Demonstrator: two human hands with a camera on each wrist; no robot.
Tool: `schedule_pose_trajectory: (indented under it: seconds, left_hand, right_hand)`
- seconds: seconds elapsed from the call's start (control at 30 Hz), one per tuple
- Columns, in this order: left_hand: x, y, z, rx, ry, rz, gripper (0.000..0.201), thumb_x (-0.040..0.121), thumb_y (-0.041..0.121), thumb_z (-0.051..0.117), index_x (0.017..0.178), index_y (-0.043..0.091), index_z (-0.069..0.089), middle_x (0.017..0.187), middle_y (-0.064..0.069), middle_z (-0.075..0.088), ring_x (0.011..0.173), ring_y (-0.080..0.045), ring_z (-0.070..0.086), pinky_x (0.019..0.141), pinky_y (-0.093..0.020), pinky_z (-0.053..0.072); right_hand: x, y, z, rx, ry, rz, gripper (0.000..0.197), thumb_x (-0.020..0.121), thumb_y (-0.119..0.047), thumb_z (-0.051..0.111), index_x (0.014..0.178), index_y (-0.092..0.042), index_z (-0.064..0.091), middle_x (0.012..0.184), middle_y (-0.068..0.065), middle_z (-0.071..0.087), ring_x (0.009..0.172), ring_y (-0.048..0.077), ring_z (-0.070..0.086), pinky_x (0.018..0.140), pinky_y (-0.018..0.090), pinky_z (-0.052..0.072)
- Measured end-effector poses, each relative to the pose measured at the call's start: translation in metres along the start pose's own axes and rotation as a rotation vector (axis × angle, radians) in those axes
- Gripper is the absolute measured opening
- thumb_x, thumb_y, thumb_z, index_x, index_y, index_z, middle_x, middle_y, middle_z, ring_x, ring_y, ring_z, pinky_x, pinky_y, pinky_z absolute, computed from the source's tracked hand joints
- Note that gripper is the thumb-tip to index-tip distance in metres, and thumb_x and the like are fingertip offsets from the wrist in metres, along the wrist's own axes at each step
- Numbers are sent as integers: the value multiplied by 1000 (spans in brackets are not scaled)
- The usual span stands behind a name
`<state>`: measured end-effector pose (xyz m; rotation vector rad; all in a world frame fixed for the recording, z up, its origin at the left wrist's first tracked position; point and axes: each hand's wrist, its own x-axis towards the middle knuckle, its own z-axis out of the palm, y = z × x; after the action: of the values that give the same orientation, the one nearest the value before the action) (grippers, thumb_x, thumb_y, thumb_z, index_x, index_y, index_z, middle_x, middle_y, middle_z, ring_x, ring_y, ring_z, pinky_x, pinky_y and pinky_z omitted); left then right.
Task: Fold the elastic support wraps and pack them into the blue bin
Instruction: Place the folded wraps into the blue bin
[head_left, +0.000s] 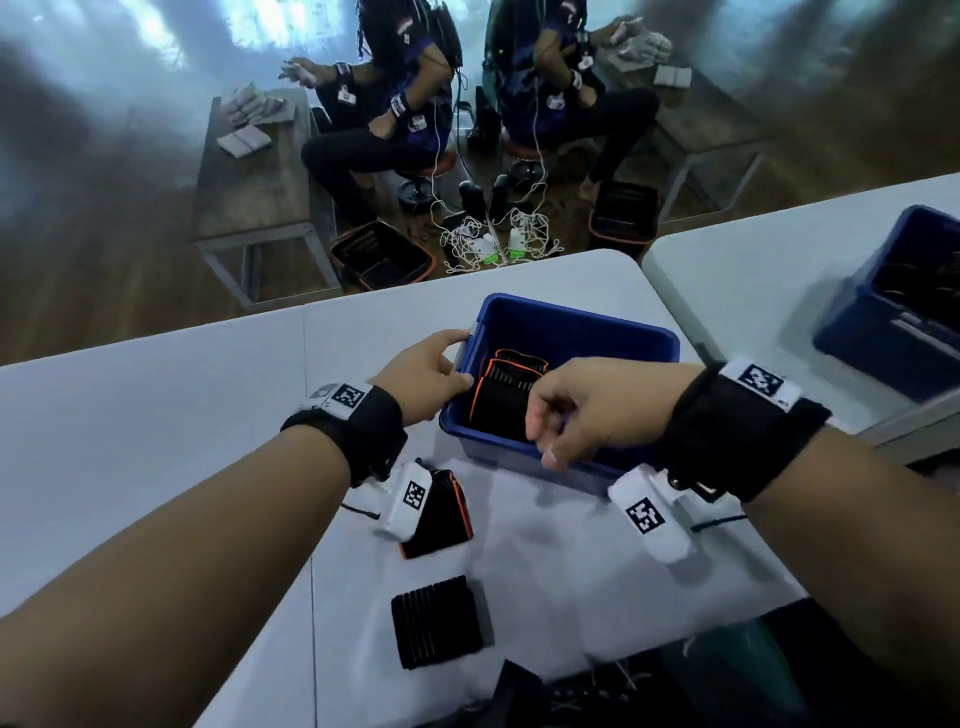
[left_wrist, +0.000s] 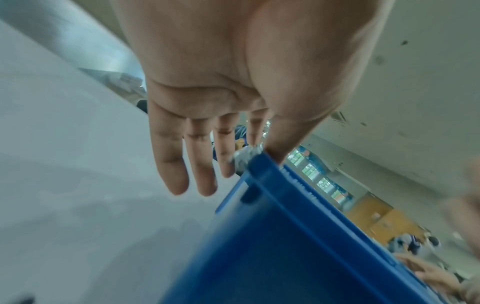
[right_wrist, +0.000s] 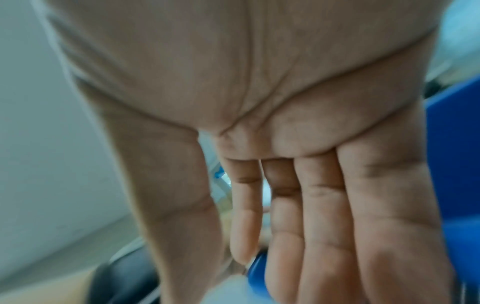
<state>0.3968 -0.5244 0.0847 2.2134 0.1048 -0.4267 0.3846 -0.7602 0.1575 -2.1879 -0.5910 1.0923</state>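
— So, where are the wraps at this moment?

— Folded black wraps with orange edging (head_left: 511, 387) lie inside the blue bin (head_left: 587, 332), stacked against its left wall. Two more sit on the white surface (head_left: 156, 415) nearer the person: one orange-trimmed wrap (head_left: 441, 519) just below the left wrist, partly behind the wrist camera, and a plain black ribbed wrap (head_left: 436, 621) closer to the surface's near edge.

— And the left hand?

— The left hand (head_left: 428, 371) is at the bin's left rim. In the left wrist view the thumb and index finger pinch the rim's corner, while the other fingers (left_wrist: 172, 164) hang straight, clear of the bin wall.

— What about the right one?

— The right hand (head_left: 597, 405) hovers over the bin's near side, holding nothing. Its fingers (right_wrist: 319, 216) are straight and close together in the wrist view, thumb apart; the picture is blurred.

— Anything else around?

— A second blue bin (head_left: 893, 312) stands on the neighbouring surface to the right.
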Motion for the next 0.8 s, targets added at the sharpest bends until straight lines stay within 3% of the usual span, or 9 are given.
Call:
schedule_pose_trajectory:
  seconds: [0.1,0.2,0.3,0.4,0.53,0.8]
  left_hand:
    - [-3,-6,-14,146,-43,62,65,86,28,76,144,34,47,99,5,66,80,-12,64,79,-34,52]
    - [-4,-10,-21,244,-55,94,68,81,35,81,141,38,50,102,8,69,83,-1,61,84,-29,44]
    - [-7,-10,-23,271,-65,108,68,81,37,81,141,37,50,103,9,69,83,3,59,83,-27,40]
    - [-8,-11,-21,255,-59,95,69,81,36,81,142,34,50,104,8,68,84,-2,60,81,-26,43]
    - [-10,-12,-20,191,-67,77,67,82,31,81,142,32,51,102,2,69,76,-11,68,61,-19,47]
    - [-11,-10,-17,172,-64,56,67,84,28,80,144,31,50,103,-2,71,77,-15,70,63,-23,48]
  right_hand:
    - [4,-9,43,-35,-80,-19,19,83,-17,77,98,-21,66,93,6,74,79,22,72,75,42,63]
    - [22,-15,81,-195,-22,-47,26,86,-24,71,111,-27,65,103,-8,67,91,14,65,83,31,57]
    - [49,-13,110,-271,60,-109,45,88,-27,69,131,-25,56,123,-3,58,110,16,57,94,31,49]
    - [82,-4,129,-262,129,-151,58,83,-31,73,136,-24,51,134,0,50,120,18,52,103,32,44]
    - [110,7,141,-304,128,-117,66,77,-33,80,136,-25,50,136,3,49,122,22,50,104,34,43]
    - [119,17,147,-297,126,-62,53,74,-32,75,123,-30,54,115,3,64,100,24,62,87,39,55]
